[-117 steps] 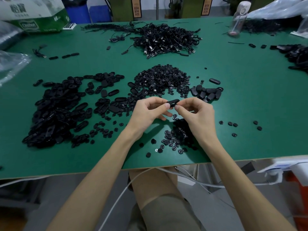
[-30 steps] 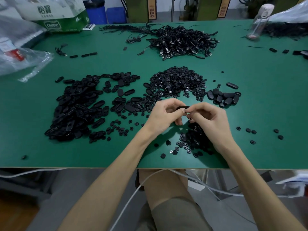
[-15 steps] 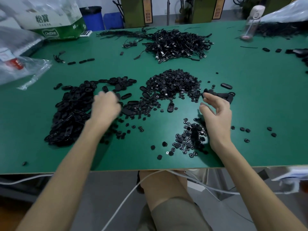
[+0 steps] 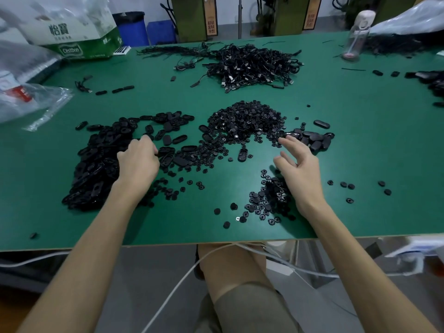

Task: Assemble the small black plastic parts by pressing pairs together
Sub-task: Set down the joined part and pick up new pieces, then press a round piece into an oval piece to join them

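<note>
My left hand point(image 4: 138, 162) lies at the right edge of a big heap of black oval shells point(image 4: 96, 164). Its fingers curl down and pinch one oval shell point(image 4: 165, 152) there. My right hand point(image 4: 298, 164) hovers open with spread fingers and holds nothing. Its fingertips are close to a small cluster of joined oval parts point(image 4: 312, 139). Between the hands, a single oval part point(image 4: 242, 155) lies on the green table point(image 4: 360, 152). A mound of small round pieces point(image 4: 242, 121) sits behind it, and more round pieces point(image 4: 266, 198) lie under my right wrist.
A tangle of black cables point(image 4: 252, 66) fills the far middle. A cardboard box point(image 4: 79, 42) and a plastic bag point(image 4: 24, 92) stand far left, a clear bottle point(image 4: 355, 32) far right. Loose round pieces point(image 4: 348, 185) dot the right side. White cords hang below the front edge.
A second ago both hands held one part together at the centre. They have parted: the left went to the oval heap, the right moved right and opened. An oval part now lies between them.
</note>
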### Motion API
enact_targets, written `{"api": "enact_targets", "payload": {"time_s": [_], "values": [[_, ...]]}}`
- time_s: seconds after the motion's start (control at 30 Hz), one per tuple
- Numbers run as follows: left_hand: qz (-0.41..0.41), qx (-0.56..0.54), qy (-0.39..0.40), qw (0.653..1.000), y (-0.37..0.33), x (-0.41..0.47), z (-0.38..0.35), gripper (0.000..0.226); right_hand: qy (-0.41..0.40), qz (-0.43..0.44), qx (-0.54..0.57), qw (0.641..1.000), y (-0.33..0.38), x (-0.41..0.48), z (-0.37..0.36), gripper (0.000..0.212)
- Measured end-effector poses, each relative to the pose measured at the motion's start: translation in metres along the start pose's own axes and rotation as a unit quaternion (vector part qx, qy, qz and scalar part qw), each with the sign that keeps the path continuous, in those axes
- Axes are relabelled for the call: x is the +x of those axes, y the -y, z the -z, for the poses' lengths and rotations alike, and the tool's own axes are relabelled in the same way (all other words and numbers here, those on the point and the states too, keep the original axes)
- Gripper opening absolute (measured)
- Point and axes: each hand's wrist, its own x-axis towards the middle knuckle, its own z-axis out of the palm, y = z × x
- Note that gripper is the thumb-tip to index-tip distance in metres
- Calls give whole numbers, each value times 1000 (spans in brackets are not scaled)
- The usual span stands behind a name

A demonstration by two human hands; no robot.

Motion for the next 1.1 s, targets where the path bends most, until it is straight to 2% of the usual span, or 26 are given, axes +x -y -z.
{"api": "enact_targets", "payload": {"time_s": [0.1, 0.23, 0.3, 0.4, 0.5, 0.67, 0.8, 0.87, 0.93, 1.0, 1.03, 1.1], "values": [[-13, -114, -18, 993, -20, -9, 5, 21, 2, 4, -6, 1000, 2, -1, -1, 38], [-36, -231, 63, 970, -63, -18, -2, 30, -4, 14, -20, 1000, 3, -1, 0, 34], [-71, -233, 75, 967, -83, -26, -8, 30, -4, 18, -29, 999, 3, -1, 0, 31], [-148, -214, 96, 961, -103, -34, -20, 15, -7, 22, -33, 999, 1, -1, 0, 27], [-210, -141, 116, 960, -108, -35, -32, 9, -9, 21, -29, 999, 1, -1, 0, 25], [-182, -145, 106, 967, -111, -33, -40, 12, -7, 17, -21, 1000, 0, -1, 0, 25], [-174, -132, 61, 974, -112, -35, -45, 16, -3, 11, -23, 1000, 0, -1, 0, 25], [-166, -176, 49, 969, -114, -36, -45, 16, -5, 13, -28, 1000, 0, -1, 0, 24], [-163, -304, 85, 935, -119, -39, -42, 13, 0, 18, -43, 999, 0, -1, 1, 18], [-164, -445, 145, 868, -126, -44, -38, 12, 26, 24, -33, 999, 1, -1, 0, 12], [-166, -492, 163, 839, -130, -48, -37, 10, 41, 23, -14, 999, 2, -2, -1, 11], [-175, -539, 171, 806, -137, -54, -38, 7, 61, 19, 17, 998, 3, -3, -2, 13]]}}
